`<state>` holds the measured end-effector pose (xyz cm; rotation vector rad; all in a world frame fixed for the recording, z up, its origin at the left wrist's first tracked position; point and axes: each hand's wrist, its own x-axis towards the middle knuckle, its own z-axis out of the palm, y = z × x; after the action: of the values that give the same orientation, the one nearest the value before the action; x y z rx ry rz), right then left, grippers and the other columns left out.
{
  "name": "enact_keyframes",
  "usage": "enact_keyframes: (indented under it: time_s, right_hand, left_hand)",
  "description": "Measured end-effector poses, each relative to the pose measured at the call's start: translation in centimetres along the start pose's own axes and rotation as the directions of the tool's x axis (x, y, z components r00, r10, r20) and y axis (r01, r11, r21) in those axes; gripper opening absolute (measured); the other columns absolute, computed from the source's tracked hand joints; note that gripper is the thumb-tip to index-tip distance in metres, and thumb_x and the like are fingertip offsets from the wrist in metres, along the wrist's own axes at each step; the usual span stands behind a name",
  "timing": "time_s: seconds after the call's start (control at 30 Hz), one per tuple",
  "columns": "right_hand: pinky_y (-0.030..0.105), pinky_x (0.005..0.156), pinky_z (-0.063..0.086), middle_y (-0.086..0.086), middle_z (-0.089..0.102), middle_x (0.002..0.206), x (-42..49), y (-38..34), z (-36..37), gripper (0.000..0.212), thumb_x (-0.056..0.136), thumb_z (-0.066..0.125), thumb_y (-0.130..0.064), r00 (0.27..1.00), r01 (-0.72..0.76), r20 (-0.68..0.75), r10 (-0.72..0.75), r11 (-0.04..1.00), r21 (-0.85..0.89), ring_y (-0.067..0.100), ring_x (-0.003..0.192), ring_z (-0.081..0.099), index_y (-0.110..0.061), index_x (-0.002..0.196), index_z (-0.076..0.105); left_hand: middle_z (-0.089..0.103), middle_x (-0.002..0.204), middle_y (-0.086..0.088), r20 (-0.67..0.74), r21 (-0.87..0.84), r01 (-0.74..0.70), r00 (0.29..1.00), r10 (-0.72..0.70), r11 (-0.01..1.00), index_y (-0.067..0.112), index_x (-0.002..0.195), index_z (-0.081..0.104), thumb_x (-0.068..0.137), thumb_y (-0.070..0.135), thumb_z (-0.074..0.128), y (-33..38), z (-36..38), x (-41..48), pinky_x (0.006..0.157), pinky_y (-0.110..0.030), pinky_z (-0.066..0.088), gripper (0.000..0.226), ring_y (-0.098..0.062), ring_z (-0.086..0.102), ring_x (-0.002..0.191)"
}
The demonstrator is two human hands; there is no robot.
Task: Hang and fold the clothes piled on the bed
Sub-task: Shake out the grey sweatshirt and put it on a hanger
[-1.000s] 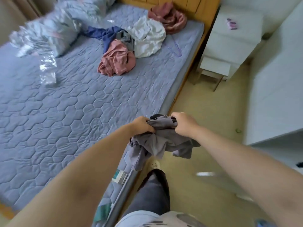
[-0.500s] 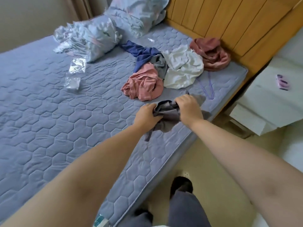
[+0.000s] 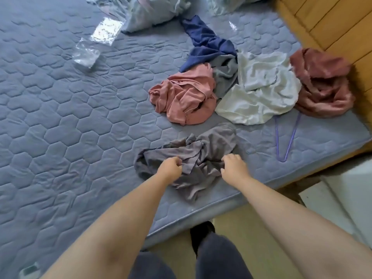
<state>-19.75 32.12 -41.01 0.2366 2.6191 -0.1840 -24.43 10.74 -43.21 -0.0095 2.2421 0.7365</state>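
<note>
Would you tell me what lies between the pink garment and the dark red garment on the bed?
In the head view, the crumpled white garment lies between the pink garment and the dark red garment.

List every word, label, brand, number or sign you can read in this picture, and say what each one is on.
No text can be read.
Mattress tag, at the bed's near edge, bottom left: there is a small label, too blurred and too small to read.
Clear plastic bag on the mattress: glare only, no print legible.
Grey garment, pink garment, white garment, navy garment: no visible print or brand tag.
</note>
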Motion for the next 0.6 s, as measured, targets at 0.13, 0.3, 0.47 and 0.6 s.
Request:
enact_keyframes:
  time_s: [0.13, 0.3, 0.47, 0.6]
  right_hand:
    - [0.036, 0.104, 0.035, 0.009, 0.042, 0.137, 3.3, 1.5, 3.2, 0.039, 0.093, 0.051, -0.024, 0.989, 0.104, 0.11, -0.098, 0.994, -0.046, 0.028, 0.128, 0.036, -0.01, 0.129, 0.046]
    - [0.043, 0.118, 0.01, 0.011, 0.005, 0.158, 8.2, 1.0, 5.0, 0.069, 0.09, 0.055, -0.021, 0.979, 0.198, 0.087, -0.183, 0.956, -0.218, 0.029, 0.145, 0.006, -0.013, 0.148, 0.019]
    - [0.053, 0.116, 0.003, 0.011, -0.006, 0.159, 15.2, 0.1, 6.2, 0.075, 0.087, 0.055, -0.022, 0.973, 0.224, 0.133, -0.19, 0.923, -0.313, 0.032, 0.146, -0.006, -0.015, 0.15, 0.013]
    - [0.061, 0.112, 0.002, 0.007, 0.031, 0.149, 16.0, 0.8, 9.7, 0.048, 0.09, 0.048, -0.022, 0.929, 0.329, 0.3, -0.218, 0.857, -0.397, 0.029, 0.143, 0.017, -0.017, 0.137, 0.043]
  left_hand:
    - [0.045, 0.14, -0.011, -0.032, 0.007, 0.1, 0.995, -0.1, 0.995, 0.016, 0.133, 0.052, 0.089, 0.015, 0.05, -0.9, 4.2, 2.6, 0.105, -0.035, 0.037, 0.044, -0.03, 0.043, 0.127]
    - [0.009, 0.159, -0.007, -0.201, 0.38, 0.153, 0.976, -0.08, 0.912, 0.023, 0.146, 0.029, 0.089, 0.028, 0.054, -2.3, 6.0, 4.7, 0.115, -0.047, 0.017, 0.062, -0.027, 0.007, 0.146]
    - [-0.007, 0.161, -0.003, -0.212, 0.527, 0.084, 0.977, 0.034, 0.846, 0.024, 0.152, -0.001, 0.087, 0.051, 0.057, -2.7, 7.5, 9.6, 0.115, -0.056, 0.005, 0.092, -0.029, -0.012, 0.147]
    - [0.032, 0.147, -0.005, -0.13, 0.54, 0.011, 0.989, 0.07, 0.841, 0.023, 0.152, 0.007, 0.079, 0.05, 0.067, -2.9, 9.3, 12.5, 0.112, -0.058, 0.011, 0.098, -0.029, 0.02, 0.141]
